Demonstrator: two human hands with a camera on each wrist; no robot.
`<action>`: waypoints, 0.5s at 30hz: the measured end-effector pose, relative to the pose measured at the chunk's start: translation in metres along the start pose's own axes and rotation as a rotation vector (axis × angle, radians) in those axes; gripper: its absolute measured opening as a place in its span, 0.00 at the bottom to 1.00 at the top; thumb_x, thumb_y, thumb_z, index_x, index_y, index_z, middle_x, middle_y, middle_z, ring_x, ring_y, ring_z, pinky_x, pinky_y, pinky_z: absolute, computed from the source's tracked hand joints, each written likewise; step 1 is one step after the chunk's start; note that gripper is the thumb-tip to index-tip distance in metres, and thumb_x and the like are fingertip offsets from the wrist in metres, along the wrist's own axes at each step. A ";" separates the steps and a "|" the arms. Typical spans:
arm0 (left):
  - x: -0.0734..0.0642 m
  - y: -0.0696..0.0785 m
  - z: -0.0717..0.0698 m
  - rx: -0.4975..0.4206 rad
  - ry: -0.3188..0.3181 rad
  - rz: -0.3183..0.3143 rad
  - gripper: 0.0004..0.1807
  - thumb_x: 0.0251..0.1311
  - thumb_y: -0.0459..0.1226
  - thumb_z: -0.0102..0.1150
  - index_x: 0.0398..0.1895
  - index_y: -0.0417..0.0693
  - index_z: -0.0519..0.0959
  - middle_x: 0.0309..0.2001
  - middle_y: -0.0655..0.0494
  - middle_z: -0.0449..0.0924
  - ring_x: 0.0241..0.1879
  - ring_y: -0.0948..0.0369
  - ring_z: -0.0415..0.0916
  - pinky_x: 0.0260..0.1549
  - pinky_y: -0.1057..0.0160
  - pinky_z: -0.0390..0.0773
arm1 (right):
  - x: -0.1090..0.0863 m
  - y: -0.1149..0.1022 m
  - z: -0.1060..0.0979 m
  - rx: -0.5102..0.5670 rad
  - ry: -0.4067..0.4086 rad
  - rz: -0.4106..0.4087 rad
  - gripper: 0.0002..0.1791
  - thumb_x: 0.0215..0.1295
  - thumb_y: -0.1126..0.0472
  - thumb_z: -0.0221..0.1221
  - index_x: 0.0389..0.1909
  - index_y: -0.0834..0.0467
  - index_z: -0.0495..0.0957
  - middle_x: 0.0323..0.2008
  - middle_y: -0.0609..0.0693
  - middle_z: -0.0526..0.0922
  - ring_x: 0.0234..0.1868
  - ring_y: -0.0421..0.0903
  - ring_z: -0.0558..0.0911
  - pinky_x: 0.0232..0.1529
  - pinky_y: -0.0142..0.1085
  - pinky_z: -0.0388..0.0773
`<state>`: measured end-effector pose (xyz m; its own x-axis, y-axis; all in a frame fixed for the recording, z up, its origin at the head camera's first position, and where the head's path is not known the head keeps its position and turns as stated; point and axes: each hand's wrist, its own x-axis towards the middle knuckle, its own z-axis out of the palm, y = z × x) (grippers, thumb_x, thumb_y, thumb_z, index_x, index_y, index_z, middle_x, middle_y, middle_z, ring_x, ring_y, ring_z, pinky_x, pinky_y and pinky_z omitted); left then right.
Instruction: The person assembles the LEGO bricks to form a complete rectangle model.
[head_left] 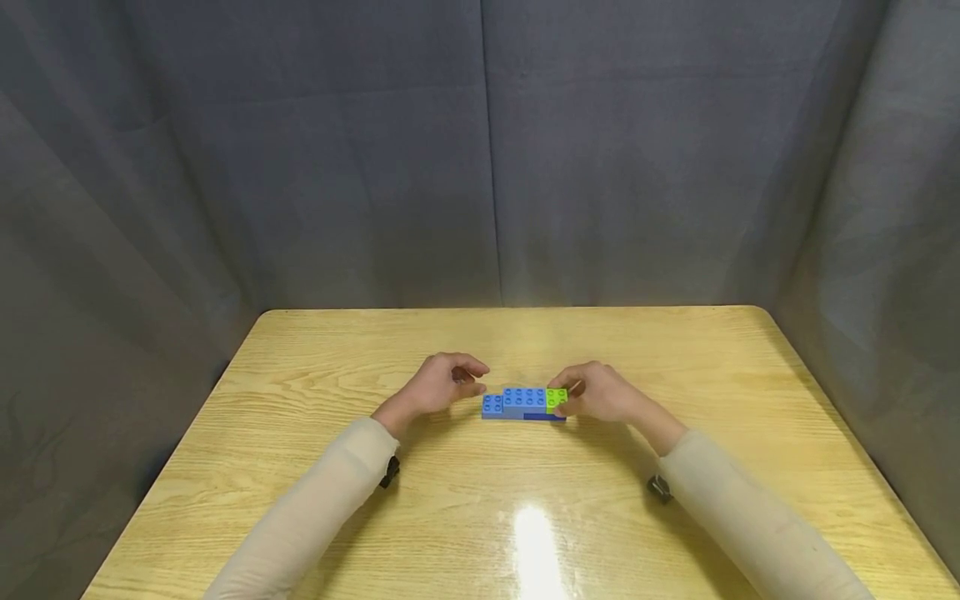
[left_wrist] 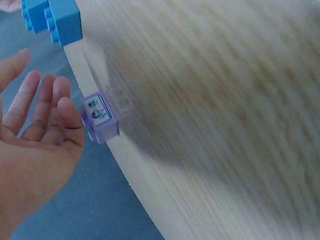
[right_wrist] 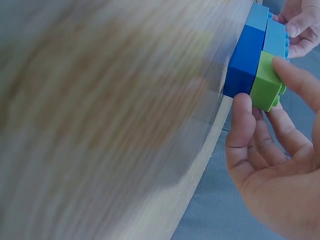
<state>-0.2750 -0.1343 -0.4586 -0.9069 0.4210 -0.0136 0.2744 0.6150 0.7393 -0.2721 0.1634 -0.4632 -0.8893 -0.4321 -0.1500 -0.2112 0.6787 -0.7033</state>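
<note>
Toy building bricks form a low two-layer row in the middle of the table. Light blue bricks [head_left: 523,398] make up its left and top, a dark blue brick [right_wrist: 244,62] lies at the lower right, and a lime green brick [right_wrist: 267,82] sits on top at the right end. My right hand [head_left: 603,393] pinches the green brick between thumb and fingers. Just left of the row, my left hand [head_left: 442,385] holds nothing, its fingers loosely bent. Near those fingers, a purple brick [left_wrist: 101,117] with a printed picture stands on the table in the left wrist view.
The wooden table [head_left: 300,358] has a rounded far edge, with grey curtains [head_left: 375,167] behind it and at both sides. A bright reflection shows on the near tabletop. Black devices [head_left: 659,488] sit at both wrists.
</note>
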 end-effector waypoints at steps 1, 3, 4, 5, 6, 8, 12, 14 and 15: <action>0.000 0.000 -0.002 0.001 0.008 -0.004 0.18 0.64 0.38 0.66 0.56 0.43 0.82 0.53 0.47 0.83 0.45 0.58 0.79 0.48 0.59 0.80 | 0.000 0.000 0.000 0.004 -0.001 0.004 0.21 0.56 0.59 0.72 0.51 0.56 0.83 0.50 0.54 0.86 0.50 0.52 0.84 0.48 0.43 0.82; 0.001 -0.001 -0.005 0.001 0.024 -0.009 0.18 0.64 0.38 0.65 0.55 0.43 0.82 0.53 0.47 0.83 0.45 0.58 0.79 0.48 0.59 0.80 | 0.000 0.000 0.000 0.008 -0.003 0.008 0.21 0.56 0.59 0.72 0.52 0.57 0.83 0.50 0.54 0.86 0.50 0.52 0.84 0.48 0.42 0.82; 0.001 -0.002 -0.006 0.004 0.035 -0.011 0.18 0.64 0.39 0.65 0.55 0.43 0.82 0.54 0.47 0.83 0.46 0.58 0.79 0.48 0.58 0.80 | 0.000 0.000 0.000 0.010 -0.004 0.007 0.21 0.56 0.60 0.72 0.52 0.57 0.83 0.50 0.54 0.86 0.50 0.52 0.84 0.47 0.42 0.82; 0.001 -0.002 -0.008 0.005 0.046 -0.013 0.17 0.64 0.39 0.65 0.55 0.44 0.82 0.54 0.47 0.83 0.47 0.57 0.79 0.49 0.58 0.80 | -0.001 0.000 0.000 0.011 -0.005 0.007 0.21 0.56 0.60 0.72 0.52 0.57 0.83 0.50 0.54 0.86 0.50 0.52 0.84 0.47 0.42 0.82; 0.001 -0.002 -0.010 0.002 0.055 -0.015 0.17 0.65 0.39 0.65 0.55 0.43 0.82 0.54 0.47 0.83 0.47 0.57 0.79 0.49 0.57 0.80 | -0.001 0.000 0.000 0.012 -0.006 0.006 0.22 0.56 0.60 0.72 0.52 0.57 0.83 0.51 0.54 0.86 0.50 0.52 0.84 0.47 0.42 0.82; 0.001 -0.004 -0.014 -0.004 0.074 -0.024 0.17 0.65 0.39 0.65 0.56 0.44 0.82 0.54 0.48 0.83 0.49 0.56 0.79 0.49 0.57 0.80 | -0.001 0.000 0.000 0.015 -0.006 0.008 0.22 0.56 0.60 0.72 0.52 0.57 0.83 0.50 0.54 0.86 0.50 0.51 0.84 0.46 0.41 0.82; 0.001 -0.011 -0.021 -0.021 0.104 -0.053 0.18 0.65 0.38 0.64 0.57 0.45 0.81 0.56 0.47 0.83 0.53 0.54 0.78 0.49 0.54 0.80 | 0.000 0.000 0.000 0.023 -0.007 0.009 0.22 0.56 0.60 0.72 0.53 0.57 0.83 0.49 0.53 0.86 0.49 0.51 0.84 0.45 0.40 0.82; 0.002 -0.016 -0.022 -0.023 0.117 -0.067 0.18 0.65 0.38 0.65 0.57 0.46 0.81 0.56 0.48 0.82 0.54 0.53 0.77 0.51 0.53 0.80 | 0.000 0.000 0.001 0.028 -0.006 0.013 0.22 0.56 0.60 0.72 0.53 0.57 0.83 0.49 0.53 0.86 0.49 0.51 0.84 0.44 0.39 0.82; 0.002 -0.018 -0.023 -0.024 0.123 -0.075 0.18 0.65 0.38 0.65 0.57 0.46 0.81 0.57 0.48 0.82 0.55 0.53 0.77 0.52 0.52 0.79 | 0.000 0.000 0.001 0.030 -0.006 0.013 0.22 0.56 0.60 0.72 0.53 0.57 0.83 0.49 0.53 0.86 0.49 0.51 0.84 0.45 0.39 0.82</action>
<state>-0.2892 -0.1599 -0.4563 -0.9573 0.2888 0.0118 0.1977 0.6247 0.7554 -0.2715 0.1633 -0.4640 -0.8893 -0.4271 -0.1637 -0.1870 0.6661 -0.7221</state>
